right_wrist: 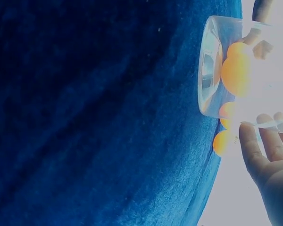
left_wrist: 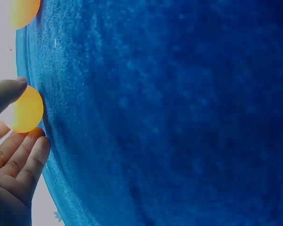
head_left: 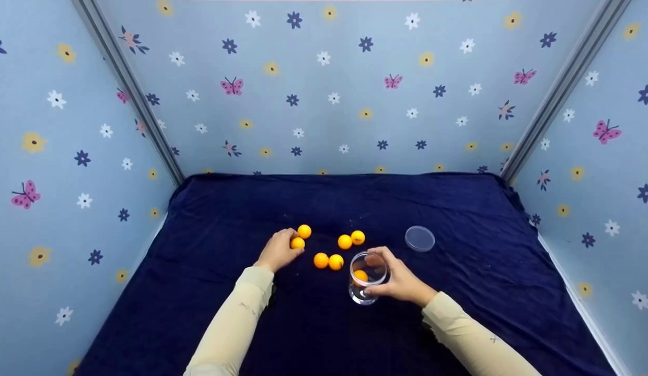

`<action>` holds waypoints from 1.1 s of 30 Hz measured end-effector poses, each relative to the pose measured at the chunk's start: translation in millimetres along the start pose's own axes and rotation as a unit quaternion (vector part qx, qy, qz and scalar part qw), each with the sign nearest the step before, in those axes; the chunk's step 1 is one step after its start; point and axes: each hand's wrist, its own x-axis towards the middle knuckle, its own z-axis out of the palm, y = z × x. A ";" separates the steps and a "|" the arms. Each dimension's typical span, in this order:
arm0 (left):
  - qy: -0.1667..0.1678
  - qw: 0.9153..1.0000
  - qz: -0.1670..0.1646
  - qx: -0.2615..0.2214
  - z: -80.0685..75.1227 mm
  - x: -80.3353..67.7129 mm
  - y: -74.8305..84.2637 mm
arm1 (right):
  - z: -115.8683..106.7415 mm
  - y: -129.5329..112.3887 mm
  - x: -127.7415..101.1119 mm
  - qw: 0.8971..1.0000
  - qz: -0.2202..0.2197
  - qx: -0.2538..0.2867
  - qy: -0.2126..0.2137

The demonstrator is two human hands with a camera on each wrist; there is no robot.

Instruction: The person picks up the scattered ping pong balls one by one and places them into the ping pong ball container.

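My left hand (head_left: 280, 250) is low over the cloth at the left, its thumb and fingers on either side of an orange ping-pong ball (left_wrist: 28, 109). A second ping-pong ball (head_left: 304, 231) lies right beside that one, on the far side. My right hand (head_left: 401, 279) grips a clear jar (head_left: 357, 296) with thumb and fingers round its upper part. The jar stands upright with its mouth uncovered, and one orange ball (head_left: 360, 277) is inside it. In the right wrist view, fingers (right_wrist: 269, 143) lie along the jar's wall.
Two ping-pong balls (head_left: 321, 260) lie between the hands, left of the jar. Another pair of balls (head_left: 345, 241) sits farther back. A round clear lid (head_left: 420, 238) lies flat at the right. Dark blue cloth (head_left: 240, 209) covers the table, with patterned walls (head_left: 324, 104) around it.
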 end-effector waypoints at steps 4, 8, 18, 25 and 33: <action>-0.004 1.000 -0.018 0.003 -6.1 -3.1 12.3 | -0.1 0.0 -0.2 1.000 0.001 0.004 0.000; -0.001 1.000 -0.021 -0.005 -8.2 -4.9 13.3 | 0.0 -0.9 -0.3 1.000 0.003 0.006 0.000; 0.008 0.999 -0.016 -0.033 -18.4 -12.8 13.5 | 0.0 1.0 0.3 1.000 -0.001 -0.002 0.000; 0.015 0.999 -0.004 -0.044 -22.2 -15.9 18.0 | 0.0 1.5 0.1 1.000 -0.001 0.000 -0.003; 0.019 0.998 0.022 -0.054 -25.0 -17.4 26.9 | -0.6 1.9 0.9 1.000 0.000 0.002 0.002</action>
